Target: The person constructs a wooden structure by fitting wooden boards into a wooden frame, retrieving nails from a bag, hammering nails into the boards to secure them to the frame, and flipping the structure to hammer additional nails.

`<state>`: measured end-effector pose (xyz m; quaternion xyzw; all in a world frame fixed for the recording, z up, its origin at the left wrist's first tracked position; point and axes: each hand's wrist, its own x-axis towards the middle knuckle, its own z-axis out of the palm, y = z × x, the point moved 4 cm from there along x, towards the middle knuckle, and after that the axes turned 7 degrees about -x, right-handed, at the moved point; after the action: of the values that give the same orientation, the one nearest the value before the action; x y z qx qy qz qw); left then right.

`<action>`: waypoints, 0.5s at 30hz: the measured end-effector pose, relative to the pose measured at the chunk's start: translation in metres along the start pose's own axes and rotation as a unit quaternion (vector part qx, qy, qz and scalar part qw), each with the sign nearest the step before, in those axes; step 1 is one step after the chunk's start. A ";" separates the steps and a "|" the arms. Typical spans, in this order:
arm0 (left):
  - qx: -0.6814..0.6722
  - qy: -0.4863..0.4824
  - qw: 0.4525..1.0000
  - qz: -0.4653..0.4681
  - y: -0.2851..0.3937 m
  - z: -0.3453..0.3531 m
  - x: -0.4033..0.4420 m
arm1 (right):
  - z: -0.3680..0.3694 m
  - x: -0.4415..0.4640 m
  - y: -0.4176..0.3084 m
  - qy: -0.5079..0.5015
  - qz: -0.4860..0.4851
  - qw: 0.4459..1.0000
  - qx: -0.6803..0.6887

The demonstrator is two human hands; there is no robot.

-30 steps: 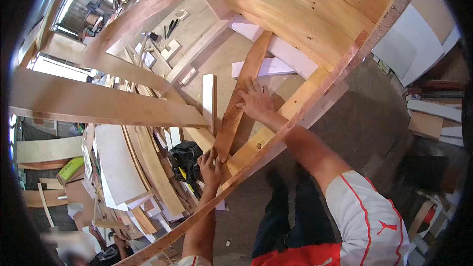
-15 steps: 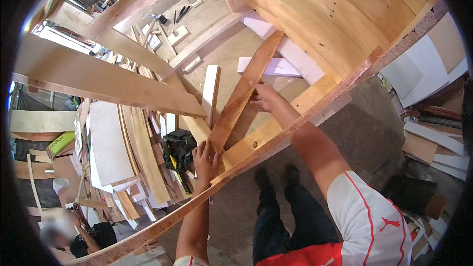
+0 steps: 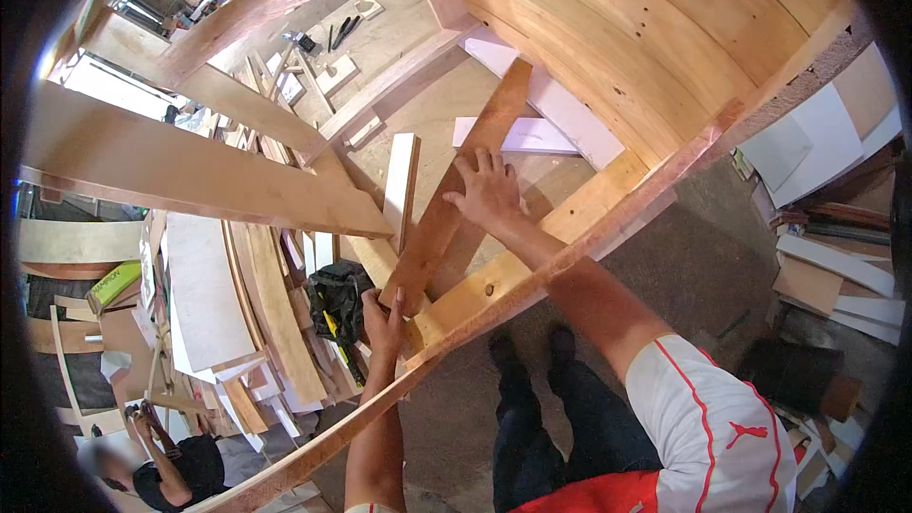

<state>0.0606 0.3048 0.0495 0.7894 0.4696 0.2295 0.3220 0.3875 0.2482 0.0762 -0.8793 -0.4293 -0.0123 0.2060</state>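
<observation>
A long reddish-brown board [image 3: 446, 204] lies diagonally inside a wooden frame [image 3: 560, 223]. My right hand [image 3: 489, 195] rests on the middle of the board with its fingers spread. At the board's near end is my left hand [image 3: 384, 323], thumb and forefinger apart at the board's edge; its other fingers are partly hidden. A white-faced wood strip [image 3: 401, 180] stands just left of the board. Beyond the board lies a pale purple piece [image 3: 518, 135].
Wide planks [image 3: 199, 161] cross the left side. A black bag [image 3: 337, 290] sits beside my left hand. Another person [image 3: 180, 470] is at the lower left. Board offcuts [image 3: 836, 275] are stacked at the right, and black-handled tools [image 3: 344, 33] lie at the back.
My right hand has come down flat onto the board, fingers spreading. The board has shifted slightly left, and my left hand has turned and opened its thumb at the near end.
</observation>
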 end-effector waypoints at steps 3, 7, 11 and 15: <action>0.040 0.026 0.999 0.016 0.007 0.004 -0.001 | 0.005 0.003 0.004 0.013 -0.064 0.997 -0.038; 0.089 0.031 0.996 0.006 0.017 0.004 -0.007 | -0.006 0.013 0.006 -0.111 -0.091 0.988 -0.059; -0.022 0.018 1.000 0.005 0.007 0.011 -0.005 | 0.000 0.018 0.013 -0.123 -0.112 0.980 -0.111; -0.045 0.024 0.998 0.027 -0.002 0.014 -0.005 | 0.003 0.008 0.025 -0.124 -0.088 0.986 -0.067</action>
<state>0.0666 0.2967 0.0378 0.7807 0.4448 0.2781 0.3397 0.4109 0.2416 0.0665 -0.8445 -0.5255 0.0502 0.0900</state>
